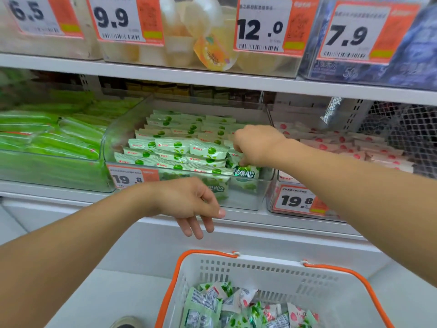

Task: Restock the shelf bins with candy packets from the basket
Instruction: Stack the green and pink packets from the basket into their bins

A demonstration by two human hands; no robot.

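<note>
Right hand [254, 144]: pinches a green packet [246, 172] at the clear bin [266, 183]'s front right, frame centre.
Left hand [189, 204]: relaxed, empty, nearer the basket.
Basket [272, 268]: lower centre, packets directly below both hands.

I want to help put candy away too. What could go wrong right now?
1. The right hand is pushing a green packet into the front corner of an already full bin; it might slip out over the front wall.
2. The basket holds green and pink packets mixed together, so one could land in the wrong bin.
3. The left hand hangs free in front of the bin and could bump it.
</note>
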